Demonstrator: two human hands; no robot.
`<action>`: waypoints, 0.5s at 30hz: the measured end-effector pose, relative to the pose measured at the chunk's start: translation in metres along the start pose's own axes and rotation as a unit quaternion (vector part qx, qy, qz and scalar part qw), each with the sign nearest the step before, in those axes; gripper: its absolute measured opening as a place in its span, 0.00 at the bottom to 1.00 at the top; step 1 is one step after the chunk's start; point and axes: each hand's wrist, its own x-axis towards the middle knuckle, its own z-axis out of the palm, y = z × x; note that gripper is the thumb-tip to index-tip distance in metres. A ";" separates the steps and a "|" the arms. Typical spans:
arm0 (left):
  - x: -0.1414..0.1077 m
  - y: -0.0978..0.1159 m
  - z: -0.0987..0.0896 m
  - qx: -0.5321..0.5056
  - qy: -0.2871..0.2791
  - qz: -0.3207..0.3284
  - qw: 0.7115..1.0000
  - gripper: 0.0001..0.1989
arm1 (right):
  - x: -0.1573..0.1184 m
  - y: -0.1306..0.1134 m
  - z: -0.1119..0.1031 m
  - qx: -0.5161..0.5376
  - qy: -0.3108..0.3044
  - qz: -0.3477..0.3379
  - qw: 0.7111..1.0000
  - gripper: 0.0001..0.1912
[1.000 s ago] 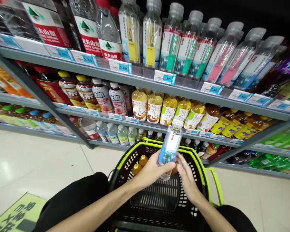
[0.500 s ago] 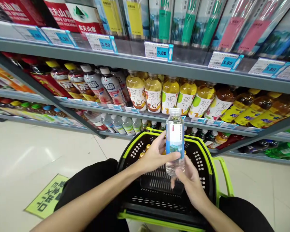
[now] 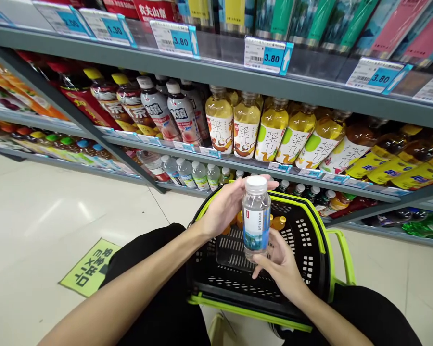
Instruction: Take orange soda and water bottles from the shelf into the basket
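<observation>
A clear water bottle (image 3: 257,221) with a white cap and a blue-and-white mountain label stands upright over the basket. My right hand (image 3: 281,266) grips its lower part, thumb at the front near the base. My left hand (image 3: 225,204) is beside the bottle's upper left, its fingers stretched out behind the cap and its thumb not clearly visible. Whether those fingers touch the bottle I cannot tell. Below both hands is a black shopping basket (image 3: 245,298) with lime-green trim, and a few orange-capped or orange bottles (image 3: 278,222) lie inside it, partly hidden.
Shelves ahead hold rows of drinks, among them yellow tea bottles (image 3: 272,132) and peach drink bottles (image 3: 182,113). Price tags (image 3: 267,55) line the grey shelf edge (image 3: 209,72). A green floor sign (image 3: 90,266) lies at left. My black-clad knees flank the basket.
My left hand has let go of the bottle's front and opened out behind its cap. The bottle, still in my right hand, now tips its cap more toward me. The view has shifted slightly.
</observation>
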 end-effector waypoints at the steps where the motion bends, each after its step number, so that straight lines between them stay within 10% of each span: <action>1: -0.002 0.001 0.000 0.001 -0.002 0.002 1.000 0.33 | 0.001 0.000 0.000 -0.003 0.005 0.001 1.000 0.28; 15: -0.003 -0.001 -0.005 -0.050 -0.031 0.055 0.997 0.34 | -0.002 -0.006 -0.012 0.062 -0.110 0.029 0.992 0.28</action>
